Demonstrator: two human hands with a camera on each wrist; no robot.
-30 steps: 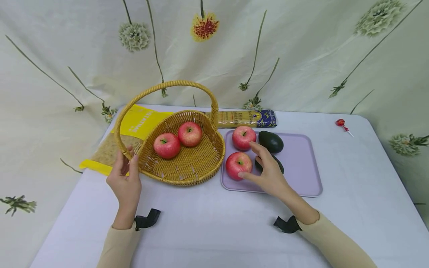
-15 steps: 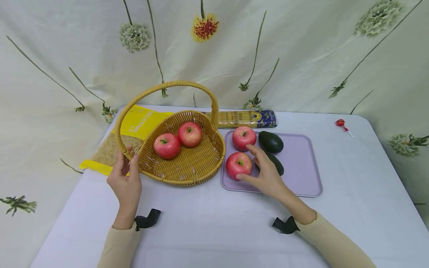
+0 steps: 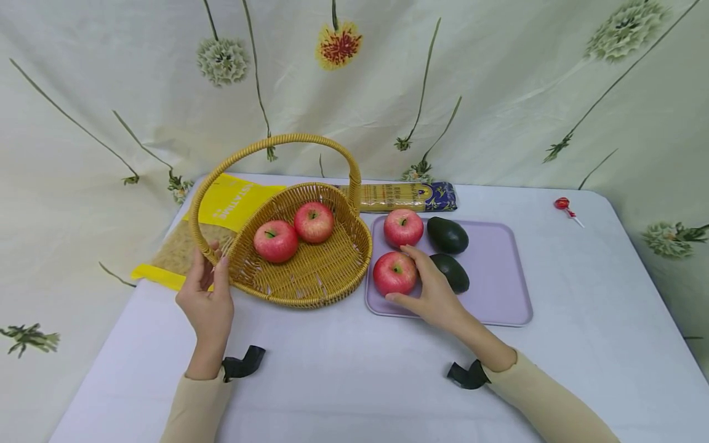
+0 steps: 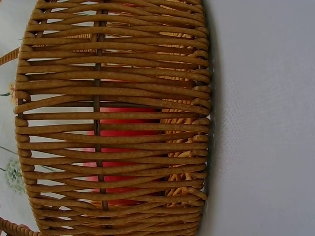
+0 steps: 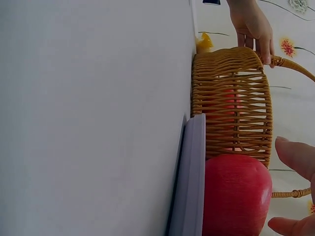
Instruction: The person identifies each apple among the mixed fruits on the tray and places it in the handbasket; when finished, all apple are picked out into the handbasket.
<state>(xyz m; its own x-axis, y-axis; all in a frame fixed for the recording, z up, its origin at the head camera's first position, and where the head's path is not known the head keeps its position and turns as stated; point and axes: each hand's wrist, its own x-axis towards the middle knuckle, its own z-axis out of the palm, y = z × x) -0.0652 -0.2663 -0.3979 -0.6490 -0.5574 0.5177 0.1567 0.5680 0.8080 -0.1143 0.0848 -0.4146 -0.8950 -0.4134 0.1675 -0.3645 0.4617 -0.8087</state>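
My left hand (image 3: 208,295) pinches the wicker basket (image 3: 301,301) where its handle meets the left rim. Two red apples sit in the basket, the left apple (image 3: 276,241) and the right apple (image 3: 314,222); through the weave they show as red in the left wrist view. My right hand (image 3: 434,295) reaches over the lilac tray (image 3: 498,271), thumb and fingers spread beside the front apple (image 3: 394,274). In the right wrist view the fingertips (image 5: 290,147) stand just off this apple (image 5: 236,196). Behind it on the tray lies another apple (image 3: 403,228).
Two dark green avocados, a rear one (image 3: 447,235) and a front one (image 3: 451,274), lie on the tray. A yellow pasta bag (image 3: 194,243) is left of the basket. Behind stands a spaghetti packet (image 3: 399,197). A red lollipop (image 3: 562,203) lies far right.
My right hand has moved left and slightly down, closer to the front apple, uncovering more of the front avocado. The left hand and basket have stayed in place.
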